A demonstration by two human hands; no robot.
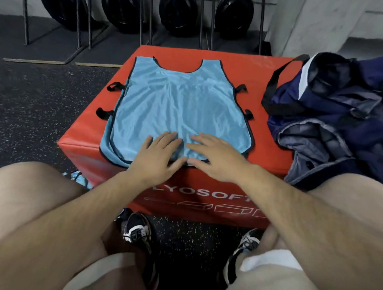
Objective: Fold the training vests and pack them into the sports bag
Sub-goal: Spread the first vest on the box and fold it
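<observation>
Head view, sole view supplied.

Found flat on top of the red padded box (264, 147): one light blue training vest (181, 105), neck hole toward the far edge, hem at the near edge and drooping over it at the near left corner. Not yet folded. Black side ties (115, 86) sticking out toward the left and right edges.

Left hand (157, 159): fingers straight and slightly spread, palm pressing the vest just inside the near edge. Right hand (216, 158): likewise flat and spread, just beside the left, thumbs almost meeting. Nothing pinched by either.

Sports bag (339, 119): slumped at the right edge of the box, near the vest but apart from it, mouth partly collapsed.

Blue fabric (76, 177) on the floor (35, 117) below the near left corner, possibly another vest. Mostly hidden by a leg (36, 196), so unconfirmed.

Risks, as judged:
- Slick fabric sliding off the near edge during smoothing, dragged by the overhanging hem.
- Loose ties trapped crooked inside a fold.
- Folded bundle springing open on entry to a collapsed bag mouth with no hand holding it wide.
</observation>
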